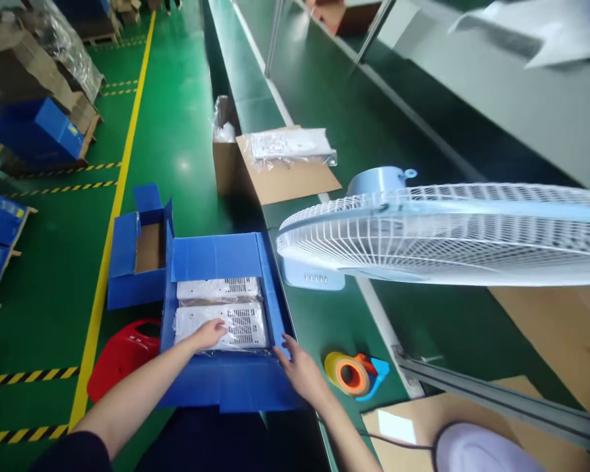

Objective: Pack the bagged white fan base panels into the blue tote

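Green flooring surrounds white, slotted, plastic-wrapped panels [248, 326], left hand [210, 334] and right hand [297, 367] loosely spread.

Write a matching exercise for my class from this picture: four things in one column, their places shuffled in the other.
1. Left hand
2. Right hand
3. Tape roll
4. Yellow line

A. On the green worktop
B. At the blue box's right edge
C. Along the floor
D. Over a slotted white panel

Pairs: 1-D, 2-B, 3-A, 4-C
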`<state>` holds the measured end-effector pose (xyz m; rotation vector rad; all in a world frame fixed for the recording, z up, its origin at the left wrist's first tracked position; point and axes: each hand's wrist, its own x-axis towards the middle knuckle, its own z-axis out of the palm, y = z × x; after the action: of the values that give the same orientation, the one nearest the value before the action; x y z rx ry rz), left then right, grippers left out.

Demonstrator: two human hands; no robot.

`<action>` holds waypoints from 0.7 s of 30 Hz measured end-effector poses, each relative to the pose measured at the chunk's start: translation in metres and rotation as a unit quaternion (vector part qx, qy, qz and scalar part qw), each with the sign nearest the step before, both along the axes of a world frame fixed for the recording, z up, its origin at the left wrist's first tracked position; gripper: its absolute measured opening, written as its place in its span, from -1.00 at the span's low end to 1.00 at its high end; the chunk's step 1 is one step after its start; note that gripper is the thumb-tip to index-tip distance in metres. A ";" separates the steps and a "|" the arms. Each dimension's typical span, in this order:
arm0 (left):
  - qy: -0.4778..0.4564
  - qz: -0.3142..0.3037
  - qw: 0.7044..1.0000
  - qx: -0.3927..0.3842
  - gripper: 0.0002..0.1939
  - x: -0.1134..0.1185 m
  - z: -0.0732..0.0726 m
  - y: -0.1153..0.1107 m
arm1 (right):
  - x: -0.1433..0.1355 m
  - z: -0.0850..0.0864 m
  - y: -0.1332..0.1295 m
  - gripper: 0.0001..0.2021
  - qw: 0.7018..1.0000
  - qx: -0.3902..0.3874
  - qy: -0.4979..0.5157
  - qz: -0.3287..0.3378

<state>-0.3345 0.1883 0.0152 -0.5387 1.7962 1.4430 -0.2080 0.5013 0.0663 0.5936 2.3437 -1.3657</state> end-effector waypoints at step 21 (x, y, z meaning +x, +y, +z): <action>0.227 -0.615 0.736 -0.169 -0.18 -0.001 0.010 -0.115 | 0.237 0.068 -0.127 -0.66 0.956 0.133 -0.029 -0.260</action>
<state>-0.3351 0.0733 0.0252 0.8528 2.0662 0.2793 0.0293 0.3747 0.1341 1.3912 2.4395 -1.2005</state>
